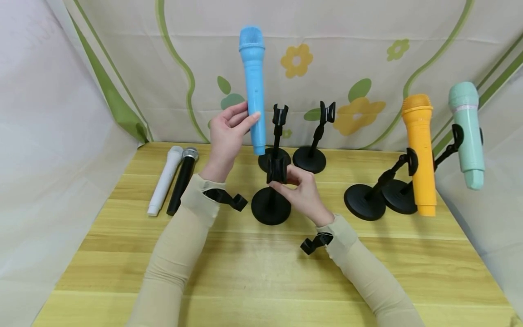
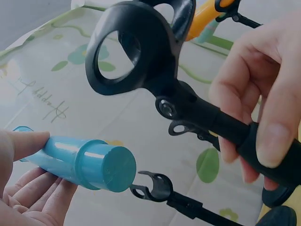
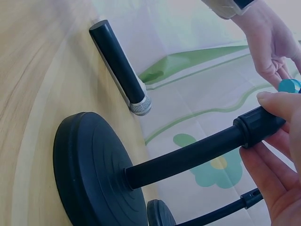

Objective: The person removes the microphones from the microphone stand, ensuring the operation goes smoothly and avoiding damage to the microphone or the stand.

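Observation:
My left hand [image 1: 228,136] pinches a blue microphone [image 1: 255,86] between thumb and fingers, upright in the air with its mesh head on top. In the left wrist view its lower end [image 2: 120,168] faces the camera, apart from the stand's clip. With thumb and fingers, my right hand [image 1: 304,193] grips a black desktop microphone stand [image 1: 271,206] near the top of its post, just under the open clip [image 2: 136,52]. The stand's round base [image 3: 96,169] sits on the table. In the head view the blue microphone is just behind and above this clip.
Two bare stands [image 1: 309,159] are at the back. On the right, an orange microphone [image 1: 422,154] and a mint green microphone [image 1: 469,131] sit in stands. A white microphone [image 1: 165,181] and a black microphone [image 1: 184,179] lie on the wooden table [image 1: 261,277] at left.

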{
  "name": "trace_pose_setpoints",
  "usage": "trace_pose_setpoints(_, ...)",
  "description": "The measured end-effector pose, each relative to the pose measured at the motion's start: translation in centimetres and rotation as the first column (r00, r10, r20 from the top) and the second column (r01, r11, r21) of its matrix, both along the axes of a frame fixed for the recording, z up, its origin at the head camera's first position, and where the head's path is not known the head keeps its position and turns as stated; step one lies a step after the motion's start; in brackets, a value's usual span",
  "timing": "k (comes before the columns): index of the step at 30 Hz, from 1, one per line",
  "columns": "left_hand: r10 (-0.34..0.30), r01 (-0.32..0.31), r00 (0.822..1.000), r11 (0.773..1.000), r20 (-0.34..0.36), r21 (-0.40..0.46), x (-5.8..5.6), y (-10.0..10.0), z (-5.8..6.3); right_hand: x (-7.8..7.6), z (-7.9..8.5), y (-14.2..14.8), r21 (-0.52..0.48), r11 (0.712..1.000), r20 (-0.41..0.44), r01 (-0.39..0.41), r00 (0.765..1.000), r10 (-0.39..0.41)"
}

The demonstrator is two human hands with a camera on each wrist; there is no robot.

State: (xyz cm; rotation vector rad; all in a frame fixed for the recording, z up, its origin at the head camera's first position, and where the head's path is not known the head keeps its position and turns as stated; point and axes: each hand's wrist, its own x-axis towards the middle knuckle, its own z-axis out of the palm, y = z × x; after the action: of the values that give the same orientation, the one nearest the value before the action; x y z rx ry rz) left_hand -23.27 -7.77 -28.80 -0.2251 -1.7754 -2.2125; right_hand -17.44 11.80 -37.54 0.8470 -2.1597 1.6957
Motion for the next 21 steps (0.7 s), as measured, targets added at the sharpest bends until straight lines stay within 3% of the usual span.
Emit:
trace_pose_setpoints(12, 0.021, -0.021, 0.999, 1.000, 0.032, -0.017, -0.1, -1.4, -1.2, -0.1, 0.0, 0.0, 0.009, 1.000, 0.002, 0.007, 1.000, -0.007)
trace_pose_setpoints(21, 0.017, -0.017, 0.997, 1.000, 0.081, -0.003, 0.4, -2.5, -2.4, 0.0, -0.1, 0.1, 0.000, 1.000, 0.017, -0.002, 1.000, 0.002)
